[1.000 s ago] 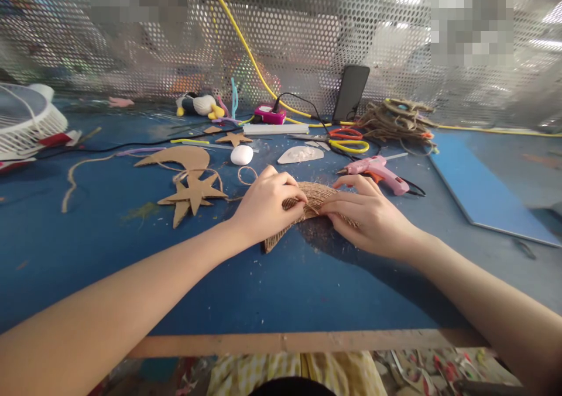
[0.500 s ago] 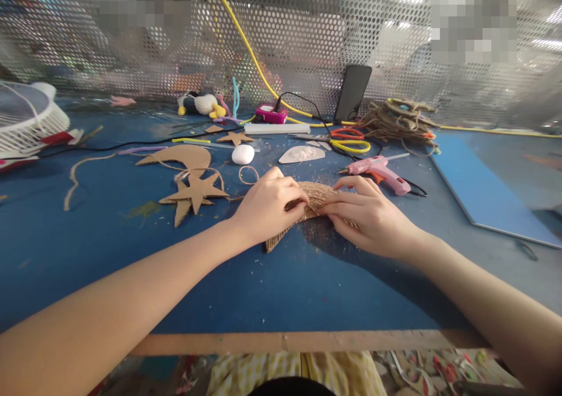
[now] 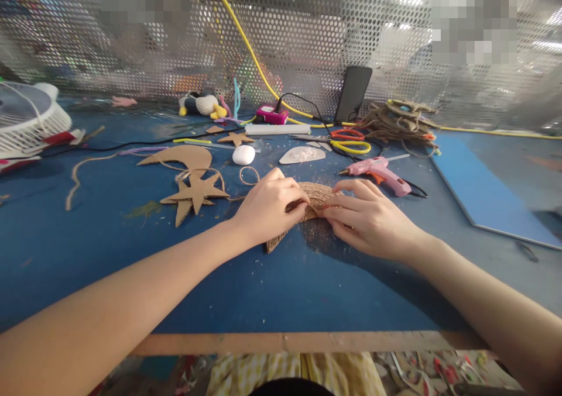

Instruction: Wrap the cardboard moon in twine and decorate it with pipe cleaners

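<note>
A crescent-shaped piece wrapped in brown twine (image 3: 317,194) lies on the blue table (image 3: 246,279) in front of me. My left hand (image 3: 267,206) has its fingers curled and pinched on the piece's left half. My right hand (image 3: 371,220) presses its fingers together on the right half, covering that end. The two hands nearly meet at the middle of the piece. A loose strand of twine (image 3: 248,176) curls just beyond my left hand.
Cardboard moon and stars (image 3: 193,188) lie to the left. A pink glue gun (image 3: 381,171), scissors (image 3: 349,140), a twine bundle (image 3: 401,121), a phone (image 3: 352,92) and a white egg shape (image 3: 243,154) sit behind. A fan (image 3: 26,121) is far left, a blue board (image 3: 483,188) right.
Both hands stay on the twine-wrapped piece; the right hand's fingers have crept slightly left and nearer. Nothing else on the table has moved.
</note>
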{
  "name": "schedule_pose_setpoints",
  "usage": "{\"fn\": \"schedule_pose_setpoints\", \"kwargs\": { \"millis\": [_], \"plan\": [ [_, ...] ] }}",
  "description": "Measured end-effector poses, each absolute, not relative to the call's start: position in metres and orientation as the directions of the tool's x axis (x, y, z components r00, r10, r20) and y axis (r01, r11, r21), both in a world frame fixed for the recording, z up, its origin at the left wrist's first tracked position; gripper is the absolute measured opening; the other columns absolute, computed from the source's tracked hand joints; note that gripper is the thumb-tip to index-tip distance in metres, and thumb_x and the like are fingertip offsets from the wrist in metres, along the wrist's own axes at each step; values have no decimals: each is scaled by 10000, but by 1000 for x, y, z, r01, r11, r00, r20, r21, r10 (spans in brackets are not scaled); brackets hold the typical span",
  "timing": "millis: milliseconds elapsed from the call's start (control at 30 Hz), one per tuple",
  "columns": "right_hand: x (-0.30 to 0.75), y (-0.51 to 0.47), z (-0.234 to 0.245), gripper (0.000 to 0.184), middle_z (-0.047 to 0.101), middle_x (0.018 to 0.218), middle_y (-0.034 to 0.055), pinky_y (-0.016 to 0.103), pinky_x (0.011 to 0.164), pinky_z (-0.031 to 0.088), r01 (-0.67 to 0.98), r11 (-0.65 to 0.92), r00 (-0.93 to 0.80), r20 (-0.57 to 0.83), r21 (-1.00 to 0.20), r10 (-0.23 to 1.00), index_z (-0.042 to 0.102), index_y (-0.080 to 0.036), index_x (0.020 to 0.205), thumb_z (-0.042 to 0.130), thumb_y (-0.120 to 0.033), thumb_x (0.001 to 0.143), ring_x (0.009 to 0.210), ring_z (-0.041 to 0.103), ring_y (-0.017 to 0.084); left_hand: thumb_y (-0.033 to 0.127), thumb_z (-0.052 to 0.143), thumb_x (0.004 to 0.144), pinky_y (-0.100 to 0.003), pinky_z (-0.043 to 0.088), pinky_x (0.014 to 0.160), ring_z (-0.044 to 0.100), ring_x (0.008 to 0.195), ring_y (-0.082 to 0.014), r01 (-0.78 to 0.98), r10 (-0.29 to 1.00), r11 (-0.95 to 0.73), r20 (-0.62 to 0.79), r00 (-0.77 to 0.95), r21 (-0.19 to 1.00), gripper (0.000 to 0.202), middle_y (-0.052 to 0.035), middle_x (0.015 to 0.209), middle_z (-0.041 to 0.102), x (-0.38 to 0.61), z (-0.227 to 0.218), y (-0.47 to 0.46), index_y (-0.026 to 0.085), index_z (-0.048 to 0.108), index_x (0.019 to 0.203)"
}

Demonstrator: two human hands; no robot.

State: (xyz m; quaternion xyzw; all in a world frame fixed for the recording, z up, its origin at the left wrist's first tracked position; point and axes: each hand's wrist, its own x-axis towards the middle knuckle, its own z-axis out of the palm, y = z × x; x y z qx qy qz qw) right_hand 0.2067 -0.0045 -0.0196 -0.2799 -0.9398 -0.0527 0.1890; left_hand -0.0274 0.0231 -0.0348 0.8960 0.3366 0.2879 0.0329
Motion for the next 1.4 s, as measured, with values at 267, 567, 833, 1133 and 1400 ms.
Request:
{"fn": "schedule_pose_setpoints", "kwargs": {
  "millis": [267,567,833,1133,1400],
  "plan": [
    [205,-5,-19,234,723,937,93,474,950,488,540,841,-773,383,-20,505,712,-186,1033,523,-131,906,1128,537,290,180,586,891,-364,470,823,539,818,-208,579,623,-772,495,606,263,168,-29,877,740,-26,-35,22,191,752,869],
    [208,-2,-23,241,721,973,95,458,925,504,547,830,-727,428,-113,537,708,-173,1054,524,-133,903,1068,547,273,189,566,896,-368,477,801,503,804,-215,593,588,-787,498,637,171,204,-52,847,729,-27,-34,18,175,768,871],
    [206,2,-28,285,703,1127,97,490,939,514,524,844,-745,417,-117,520,698,-214,1147,557,-169,903,1069,558,274,223,519,916,-376,460,753,511,803,-230,602,541,-797,498,678,46,261,-76,820,706,-26,-30,14,175,771,867],
    [205,3,-29,213,719,1038,82,453,913,505,549,832,-738,422,-80,527,710,-207,1073,548,-186,937,1038,547,264,348,515,902,-387,441,692,573,808,-264,635,526,-755,426,736,-165,304,-104,797,669,-24,-22,1,127,702,810],
    [204,0,-31,334,659,1167,135,474,960,479,647,756,-670,400,-97,625,579,-159,1247,561,-271,933,1081,548,285,325,560,878,-356,467,677,607,771,-242,671,573,-729,415,707,-137,231,-83,764,648,-20,-23,-4,137,642,773]
  ]
}}
